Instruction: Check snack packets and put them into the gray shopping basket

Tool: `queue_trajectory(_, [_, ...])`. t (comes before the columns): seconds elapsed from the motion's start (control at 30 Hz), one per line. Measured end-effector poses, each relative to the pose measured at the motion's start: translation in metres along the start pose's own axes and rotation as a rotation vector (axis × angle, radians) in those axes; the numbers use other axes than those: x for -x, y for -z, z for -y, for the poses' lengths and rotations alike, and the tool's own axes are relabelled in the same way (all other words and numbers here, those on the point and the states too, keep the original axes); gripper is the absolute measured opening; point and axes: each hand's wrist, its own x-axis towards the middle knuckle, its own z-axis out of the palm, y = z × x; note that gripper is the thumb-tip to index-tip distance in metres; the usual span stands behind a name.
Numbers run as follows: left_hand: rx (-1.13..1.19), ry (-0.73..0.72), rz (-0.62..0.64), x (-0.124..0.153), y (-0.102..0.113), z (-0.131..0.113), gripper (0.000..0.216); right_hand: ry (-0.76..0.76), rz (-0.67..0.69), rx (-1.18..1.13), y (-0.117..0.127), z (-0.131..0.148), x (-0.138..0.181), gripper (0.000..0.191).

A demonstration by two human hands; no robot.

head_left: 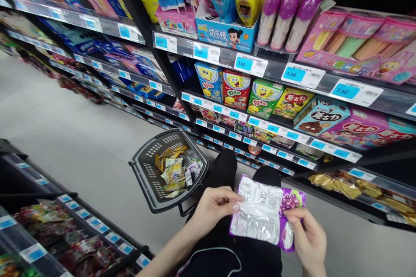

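Observation:
Held between both hands over my lap is a purple and white candy bag (260,210), with grapes pictured on it and its printed back turned up. My left hand (216,207) pinches the bag's left edge between thumb and fingers. At its other end, my right hand (305,233) grips the right edge, thumb on top and fingers partly hidden beneath. To the left of my knees a grey shopping basket (147,181) stands on the floor. Inside it lie several snack packets (173,171), yellow, green and purple-white.
Store shelves (224,110) rise in front with boxed snacks, toys and price tags. Gold-wrapped packets (344,186) lie on a low shelf at right. Another shelf (81,220) of wrapped sweets borders the lower left. Grey tiled floor (87,138) runs along the aisle.

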Motion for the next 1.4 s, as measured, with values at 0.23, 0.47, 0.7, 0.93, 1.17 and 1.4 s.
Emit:
queue_trajectory(0.23, [0.056,-0.055,0.107,0.005,-0.004,-0.004,0.029,-0.021,0.027,-0.139,0.004,0.01,-0.007,0.036])
queue_trajectory(0.47, [-0.431,-0.508,0.039,0.006,-0.003,-0.024,0.012,-0.071,0.018,-0.193,0.002,0.011,-0.008,0.035])
queue_trajectory(0.7, [-0.463,-0.628,-0.087,0.007,-0.013,-0.023,0.012,-0.052,-0.041,-0.163,-0.004,0.017,0.002,0.034])
queue_trajectory(0.93, [-0.212,-0.409,-0.289,0.009,-0.027,-0.019,0.016,-0.1,-0.132,-0.053,0.0,0.028,0.014,0.034])
queue_trajectory(1.17, [0.236,-0.096,-0.231,0.01,-0.031,-0.019,0.032,-0.113,-0.198,-0.317,0.006,0.049,0.001,0.031])
queue_trajectory(1.4, [0.315,0.334,0.367,-0.006,-0.01,-0.015,0.043,-0.31,0.014,-0.408,0.011,0.05,-0.012,0.038])
